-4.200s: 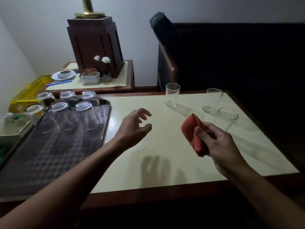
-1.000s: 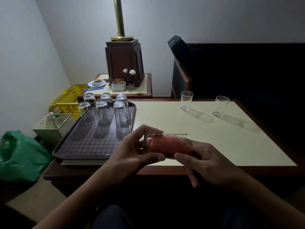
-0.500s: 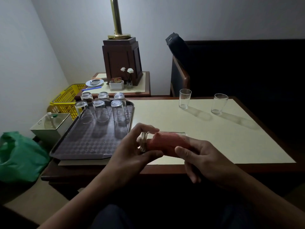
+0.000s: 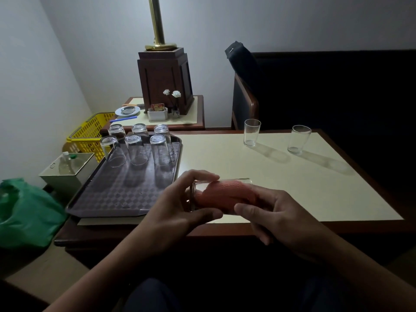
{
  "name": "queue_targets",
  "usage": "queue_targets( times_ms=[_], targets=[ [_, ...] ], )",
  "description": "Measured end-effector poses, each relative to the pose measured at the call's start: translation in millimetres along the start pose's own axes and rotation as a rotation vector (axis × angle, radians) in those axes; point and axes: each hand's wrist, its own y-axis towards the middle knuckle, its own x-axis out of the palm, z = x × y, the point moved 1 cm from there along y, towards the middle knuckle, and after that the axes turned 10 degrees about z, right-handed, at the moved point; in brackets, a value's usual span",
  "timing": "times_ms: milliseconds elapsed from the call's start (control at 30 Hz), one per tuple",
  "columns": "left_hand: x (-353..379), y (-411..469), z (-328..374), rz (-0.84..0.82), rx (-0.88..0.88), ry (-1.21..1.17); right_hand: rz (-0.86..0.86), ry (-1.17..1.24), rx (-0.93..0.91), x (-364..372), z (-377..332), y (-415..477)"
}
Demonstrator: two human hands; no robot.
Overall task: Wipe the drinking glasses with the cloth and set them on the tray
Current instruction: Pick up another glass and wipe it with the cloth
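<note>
Fingers [image 4: 202, 175] of the left hand [image 4: 177, 206] are curled round the base of a clear drinking glass [image 4: 244, 181] held sideways over the cream table [image 4: 304, 190] edge. A red woven cloth [image 4: 221, 195], seemingly inside it, is gripped by the right hand [image 4: 279, 218]. Wiping is judged under way; placement on the dark chequered tray [image 4: 108, 199] follows.

Sideways glass [image 4: 203, 185], cloth [image 4: 221, 195] inside, six glasses [image 4: 139, 149] inverted on tray [image 4: 117, 194], two glasses [image 4: 252, 132] upright

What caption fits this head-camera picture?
Left hand grips a glass while right hand holds a red cloth inside, beside the tray.
</note>
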Motion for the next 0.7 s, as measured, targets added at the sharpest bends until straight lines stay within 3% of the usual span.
queue_targets(
  times_ms=[67,167,233,333,400,467,567,600,700],
  targets=[
    [5.1,0.5,-2.3,0.008,-0.130,-0.068,0.050,0.033,-0.005,1.2,2.7,-0.3],
    [11.8,0.0,-0.5,-0.041,-0.447,-0.425,0.099,0.002,-0.059,4.1,5.9,-1.3],
    [8.3,1.4,-4.2,-0.009,-0.408,-0.402,0.090,-0.046,-0.052,4.8,7.0,-1.2],
    [0.5,1.6,-3.3,-0.002,-0.115,-0.131,0.077,-0.015,0.030,3.4,9.9,1.7],
    [-0.4,2.1,-4.6,-0.024,-0.026,-0.070,0.093,0.054,0.092,2.1,11.7,3.4],
    [2.7,2.7,-8.9,-0.019,-0.087,-0.089,0.122,0.078,0.100,1.8,12.2,3.5],
    [11.0,1.7,-9.2,-0.037,-0.463,-0.378,0.137,0.033,0.017,4.5,12.0,1.1],
    [11.6,1.8,-9.3,-0.026,-0.514,-0.431,0.134,0.021,0.002,5.2,12.4,1.3],
    [5.5,2.9,-13.0,0.016,-0.347,-0.309,0.138,0.015,0.035,2.5,14.3,4.1]
  ],
)
